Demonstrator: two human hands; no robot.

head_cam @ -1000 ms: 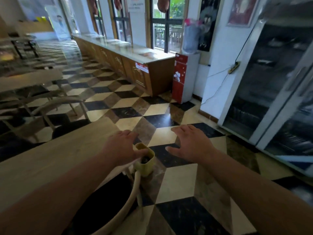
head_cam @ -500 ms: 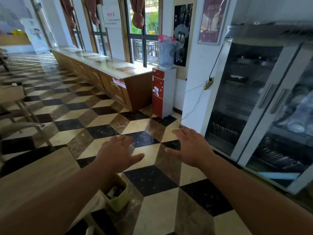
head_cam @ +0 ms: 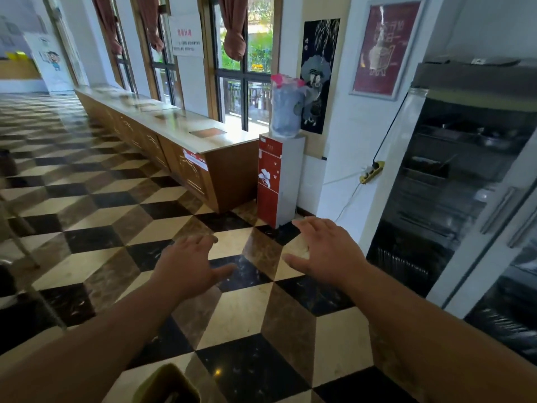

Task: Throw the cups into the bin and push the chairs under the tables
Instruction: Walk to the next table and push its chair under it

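Observation:
Both my hands reach forward, palms down, over the checkered floor with nothing in them. My left hand (head_cam: 190, 264) has its fingers spread, and so does my right hand (head_cam: 325, 253), a little further out. A small yellow-green bin (head_cam: 165, 386) stands on the floor at the bottom edge, under my left forearm and partly cut off. No cup shows anywhere. A chair or table leg (head_cam: 24, 244) is just visible at the far left edge.
A long wooden counter (head_cam: 186, 146) runs along the windows on the left. A red and white water dispenser (head_cam: 279, 181) stands at its end. A glass-door cabinet (head_cam: 470, 181) fills the right side. A yellow power strip (head_cam: 372, 171) hangs on the wall.
The view has swung up and right, away from the table and chair. The bin slid from beside my left hand down to the bottom edge. Both hands stayed empty and spread.

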